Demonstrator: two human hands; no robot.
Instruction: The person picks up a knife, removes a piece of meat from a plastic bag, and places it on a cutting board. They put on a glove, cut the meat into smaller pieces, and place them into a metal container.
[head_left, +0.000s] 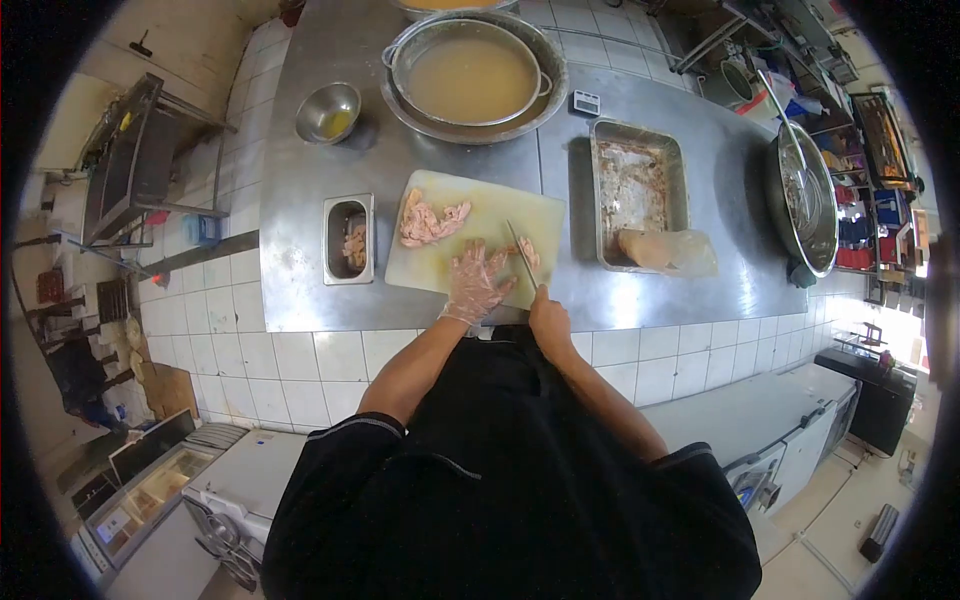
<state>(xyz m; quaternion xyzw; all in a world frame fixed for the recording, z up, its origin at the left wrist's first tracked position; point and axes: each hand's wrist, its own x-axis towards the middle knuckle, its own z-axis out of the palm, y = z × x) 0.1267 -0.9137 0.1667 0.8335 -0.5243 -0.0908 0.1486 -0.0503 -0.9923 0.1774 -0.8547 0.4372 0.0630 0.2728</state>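
On a pale cutting board [420, 272] lies a pile of pink meat pieces [430, 222] at the left. My left hand [478, 280], in a clear plastic glove, rests on the board with its fingers spread, close to a small heap of cut meat [530, 252]. My bare right hand [549, 318] is closed around the handle of a knife [522, 250], whose blade points away from me beside that small heap. More meat pieces [355, 245] lie in a small steel container [333, 268] left of the board.
Beyond the board stand a large pot of cloudy liquid [470, 75] and a steel bowl [328, 112]. To the right are a metal tray [640, 180] with a plastic bag [690, 253] at its near edge, a small timer [586, 102] and a wide pan [808, 205].
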